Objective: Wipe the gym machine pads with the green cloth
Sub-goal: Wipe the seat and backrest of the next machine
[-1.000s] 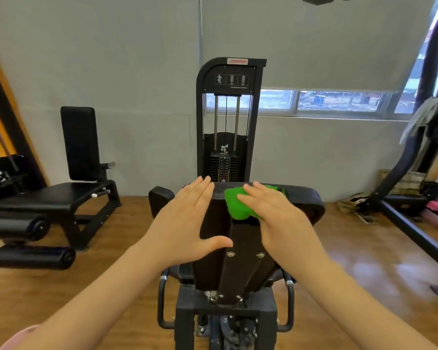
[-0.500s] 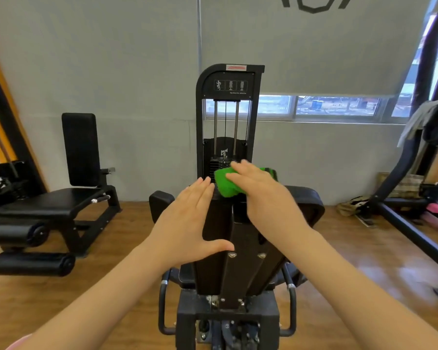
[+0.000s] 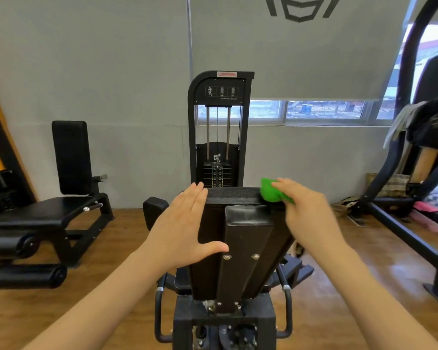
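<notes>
Our right hand (image 3: 306,210) grasps the green cloth (image 3: 272,190) at the back pad's (image 3: 234,193) 3 o'clock end; unwiped top edge runs toward 9 o'clock; left hand (image 3: 182,223) braces flat, fingers straight.

cloth (image 3: 272,190) on back pad (image 3: 234,194) top right, weight stack (image 3: 217,175) behind, bench (image 3: 43,213) left

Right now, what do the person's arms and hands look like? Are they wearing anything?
Both arms are bare as far as the picture shows. The left hand and the right hand wear no gloves, and I see no rings, watch or bracelet. No sleeve shows in this picture.
</notes>
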Demonstrator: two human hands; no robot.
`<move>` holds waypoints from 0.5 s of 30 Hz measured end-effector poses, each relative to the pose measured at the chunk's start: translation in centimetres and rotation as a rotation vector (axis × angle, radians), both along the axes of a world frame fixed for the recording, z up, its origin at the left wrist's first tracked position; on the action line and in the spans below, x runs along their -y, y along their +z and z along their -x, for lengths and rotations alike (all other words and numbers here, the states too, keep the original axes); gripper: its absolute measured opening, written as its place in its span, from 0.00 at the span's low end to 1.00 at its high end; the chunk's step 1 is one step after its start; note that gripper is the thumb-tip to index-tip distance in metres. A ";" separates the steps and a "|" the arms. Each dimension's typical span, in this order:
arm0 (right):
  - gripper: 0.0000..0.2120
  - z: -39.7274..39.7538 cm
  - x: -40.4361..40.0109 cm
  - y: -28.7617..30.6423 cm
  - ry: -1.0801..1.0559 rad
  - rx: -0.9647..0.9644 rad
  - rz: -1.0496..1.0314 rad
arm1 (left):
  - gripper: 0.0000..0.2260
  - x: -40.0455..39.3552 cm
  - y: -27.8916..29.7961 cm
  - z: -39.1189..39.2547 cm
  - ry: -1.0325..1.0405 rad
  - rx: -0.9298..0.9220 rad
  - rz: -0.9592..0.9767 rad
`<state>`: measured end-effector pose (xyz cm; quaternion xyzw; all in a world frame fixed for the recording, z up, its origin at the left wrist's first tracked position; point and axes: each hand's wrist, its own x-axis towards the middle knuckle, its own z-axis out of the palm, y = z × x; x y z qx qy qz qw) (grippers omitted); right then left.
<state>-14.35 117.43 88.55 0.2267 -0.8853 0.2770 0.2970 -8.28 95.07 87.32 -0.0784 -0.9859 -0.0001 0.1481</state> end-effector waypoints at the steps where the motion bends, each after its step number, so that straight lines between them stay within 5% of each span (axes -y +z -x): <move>1: 0.24 -0.2 1.4 0.1 0.090 0.012 -0.077 | 0.54 0.0 0.0 -0.1 0.005 0.005 -0.001; 4: 0.27 0.0 2.2 -1.6 0.168 -0.051 -0.248 | 0.54 -0.1 0.3 -0.3 0.008 0.017 -0.005; 8: 0.26 0.3 -2.7 -4.8 -0.036 -0.134 0.026 | 0.54 -0.1 0.2 -0.3 0.019 0.032 0.006; 15: 0.20 0.2 -5.2 -3.5 -0.031 -0.003 0.515 | 0.62 -1.3 0.5 -0.2 0.065 -0.032 0.039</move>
